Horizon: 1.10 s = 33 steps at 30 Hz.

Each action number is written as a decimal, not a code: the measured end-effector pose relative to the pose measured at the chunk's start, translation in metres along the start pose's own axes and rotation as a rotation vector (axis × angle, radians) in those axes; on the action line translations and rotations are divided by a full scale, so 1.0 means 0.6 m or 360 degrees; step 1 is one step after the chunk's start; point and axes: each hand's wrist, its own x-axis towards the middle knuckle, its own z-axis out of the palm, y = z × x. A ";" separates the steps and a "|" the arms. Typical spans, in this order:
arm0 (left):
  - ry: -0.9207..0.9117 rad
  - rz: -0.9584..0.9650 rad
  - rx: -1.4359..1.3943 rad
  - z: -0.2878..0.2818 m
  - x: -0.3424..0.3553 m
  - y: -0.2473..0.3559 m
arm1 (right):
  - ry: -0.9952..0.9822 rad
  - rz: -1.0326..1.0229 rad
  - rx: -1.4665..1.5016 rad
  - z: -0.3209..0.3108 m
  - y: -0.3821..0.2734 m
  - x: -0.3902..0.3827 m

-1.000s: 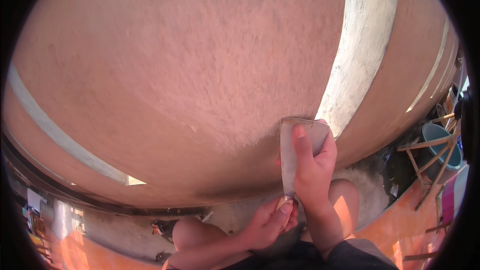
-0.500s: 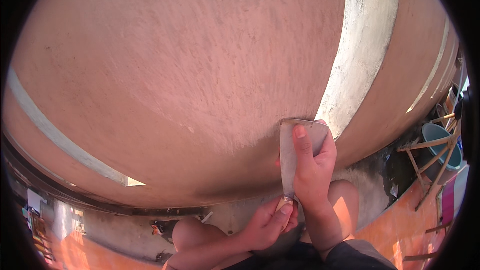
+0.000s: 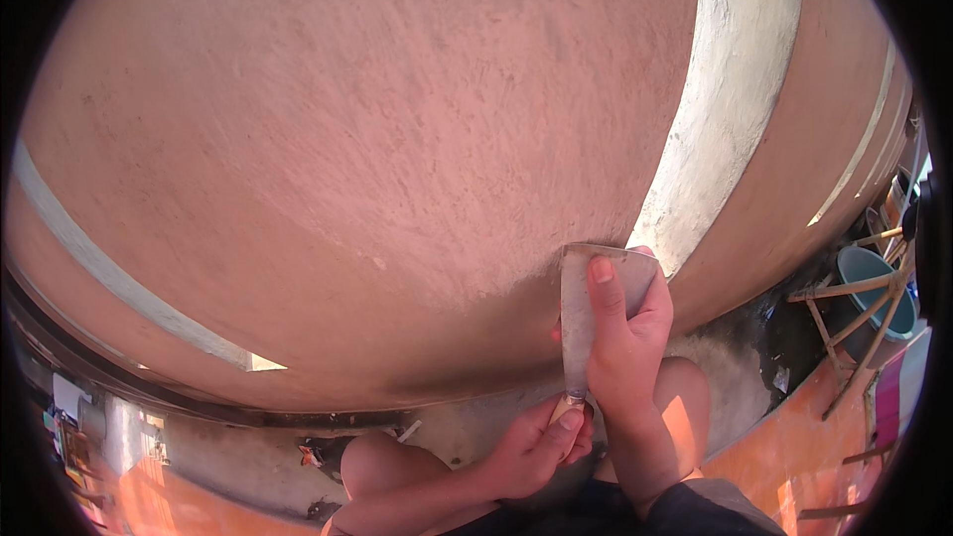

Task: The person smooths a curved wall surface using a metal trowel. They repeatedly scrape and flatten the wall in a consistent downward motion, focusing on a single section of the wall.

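A putty knife (image 3: 582, 323) with a wide, grey metal blade points away from me, upright in the picture. My left hand (image 3: 541, 442) is closed around its short wooden handle (image 3: 563, 409). Higher up, my right hand (image 3: 632, 337) grips the blade, its thumb flat on the near face and the fingers wrapped behind, mostly hidden. The blade's straight far edge lies at or very close to a pinkish plastered wall (image 3: 417, 139); I cannot tell whether it touches. Streaky, rough marks cover the wall's middle, with a smoother, darker band below.
Bright sunlight makes a pale strip (image 3: 740, 69) on the wall at right and another (image 3: 129, 288) at left. On the right, a blue-green basin (image 3: 874, 288) stands behind a wooden frame (image 3: 844, 290). My knees (image 3: 392, 467) are close to the wall's foot, above a concrete floor (image 3: 248, 457).
Both hands and the putty knife have shifted slightly down and to the right, the blade's edge with them. The grip is the same.
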 end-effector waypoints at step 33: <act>-0.0033 -0.0018 0.0045 -0.007 -0.005 -0.012 | -0.0083 0.0044 0.0050 -0.009 0.008 -0.008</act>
